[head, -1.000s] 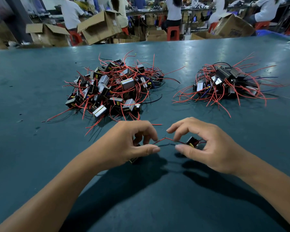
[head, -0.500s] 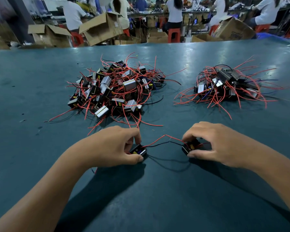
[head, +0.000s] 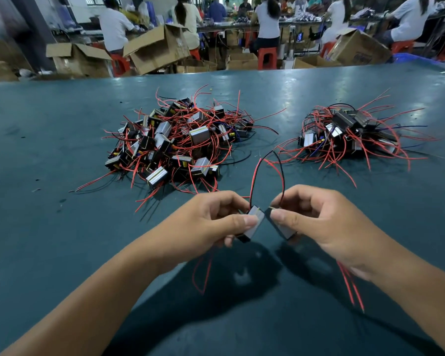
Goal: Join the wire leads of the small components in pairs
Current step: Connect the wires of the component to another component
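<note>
Teal bench (head: 62,253) carries two piles, at eleven and one o'clock. Both hands have lifted off it since a moment ago: left hand (head: 211,222) pinches one component (head: 253,222), right hand (head: 316,219) another (head: 280,227), their joined leads (head: 267,170) arching toward twelve, so this pair looks finished.

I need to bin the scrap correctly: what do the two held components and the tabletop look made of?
Left component and right component: black, probably plastic bodies with grey metallic-looking faces that catch light. Their leads look plastic-insulated, glossy red and black. Tabletop: smooth teal surface with soft glare; material unclear.
</note>
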`<state>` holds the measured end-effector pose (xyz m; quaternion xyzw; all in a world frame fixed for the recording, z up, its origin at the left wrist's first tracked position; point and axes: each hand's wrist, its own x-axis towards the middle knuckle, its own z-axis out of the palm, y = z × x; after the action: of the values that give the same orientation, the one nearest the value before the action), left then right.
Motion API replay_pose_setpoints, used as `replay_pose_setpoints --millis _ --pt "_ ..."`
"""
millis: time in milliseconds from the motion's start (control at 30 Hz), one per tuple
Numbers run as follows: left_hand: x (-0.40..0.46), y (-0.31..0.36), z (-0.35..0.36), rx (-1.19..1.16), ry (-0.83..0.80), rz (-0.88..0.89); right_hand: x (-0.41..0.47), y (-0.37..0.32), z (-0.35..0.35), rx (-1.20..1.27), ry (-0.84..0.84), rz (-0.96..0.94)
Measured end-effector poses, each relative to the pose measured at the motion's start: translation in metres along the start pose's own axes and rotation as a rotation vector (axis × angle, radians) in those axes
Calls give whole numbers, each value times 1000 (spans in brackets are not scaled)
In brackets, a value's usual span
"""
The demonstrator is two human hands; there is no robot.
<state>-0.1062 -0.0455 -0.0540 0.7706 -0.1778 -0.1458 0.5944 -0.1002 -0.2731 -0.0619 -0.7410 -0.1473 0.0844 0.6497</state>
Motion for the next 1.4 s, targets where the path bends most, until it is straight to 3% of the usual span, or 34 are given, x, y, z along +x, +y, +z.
replay_pose_setpoints --millis 400,500,633,700,967,1400 --pt "5 -9 5 -67 144 -32 -3 4 10 149 81 38" --pt "5 -11 2 95 176 10 -1 4 4 -63 139 -3" --pt "3 -16 3 584 227 92 -3 5 2 -565 217 -88" --pt "4 -18 6 666 242 56 -4 7 4 -723 208 -103" --pt "4 -21 2 620 130 -50 -4 11 4 -789 174 -44" --pt "5 -18 0 477 13 -47 -2 4 5 -749 215 -227"
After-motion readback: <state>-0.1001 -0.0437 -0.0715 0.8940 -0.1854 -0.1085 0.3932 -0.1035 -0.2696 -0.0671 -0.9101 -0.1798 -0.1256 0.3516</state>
